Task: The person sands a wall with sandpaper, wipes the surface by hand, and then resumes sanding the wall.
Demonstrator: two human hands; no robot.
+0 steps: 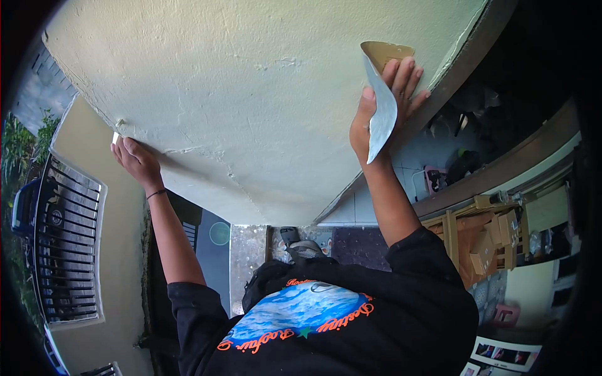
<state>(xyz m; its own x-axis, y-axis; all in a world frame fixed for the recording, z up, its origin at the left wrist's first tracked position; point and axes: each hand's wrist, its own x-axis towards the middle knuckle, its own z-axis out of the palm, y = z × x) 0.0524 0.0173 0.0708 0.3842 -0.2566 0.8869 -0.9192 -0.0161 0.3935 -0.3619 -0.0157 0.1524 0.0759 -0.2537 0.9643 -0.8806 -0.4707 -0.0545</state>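
Observation:
My right hand (392,106) is raised against the upper right of a cream-painted wall (251,106). Between its thumb and fingers is a bent sheet of sandpaper (384,116), grey on one face and brown on the other. The sheet curls away from the wall, and its lower tip hangs over my wrist. At the wall's left edge, my left hand (136,161) has its fingers curled together. A small white bit (116,136) shows just above those fingertips; what it is I cannot make out. Cracks and rough patches run across the wall's paint.
To the left are a black railing (69,244) and a parked vehicle (25,207). At right, a wooden rack (448,241) holds cardboard boxes (492,244), with a pink stool (505,315) below. A dark mat (357,250) lies on the floor near my feet.

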